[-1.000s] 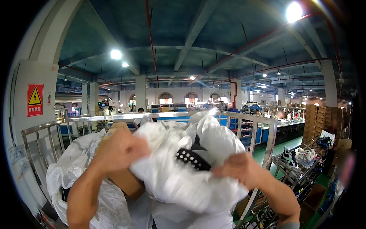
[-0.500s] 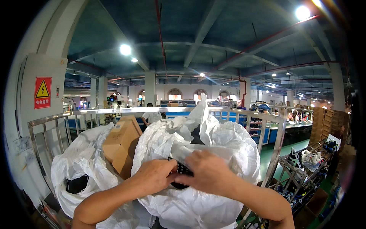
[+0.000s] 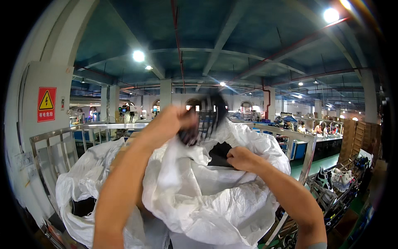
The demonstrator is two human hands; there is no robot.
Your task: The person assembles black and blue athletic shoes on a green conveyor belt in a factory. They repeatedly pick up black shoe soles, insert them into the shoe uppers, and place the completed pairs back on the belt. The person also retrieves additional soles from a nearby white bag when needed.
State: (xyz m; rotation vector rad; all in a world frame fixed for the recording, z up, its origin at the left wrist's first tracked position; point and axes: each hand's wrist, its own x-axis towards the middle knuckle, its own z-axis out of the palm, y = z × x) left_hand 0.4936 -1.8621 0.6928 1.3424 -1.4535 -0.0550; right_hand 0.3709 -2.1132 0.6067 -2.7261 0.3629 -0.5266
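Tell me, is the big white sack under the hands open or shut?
Open: the white sack gapes at the top, and black material shows inside, by the right hand.

Sack (image 3: 224, 213): plain white. Held piece (image 3: 214, 112): black with pale marks, pattern blurred. Sign (image 3: 46, 104): red, yellow, black. Rail (image 3: 307, 157): silver. Floor (image 3: 322, 162): green.

We see a white sack (image 3: 224, 218) of crinkled, faintly glossy, plastic-like cloth — and a metal frame (image 3: 307, 159), smooth and shiny.
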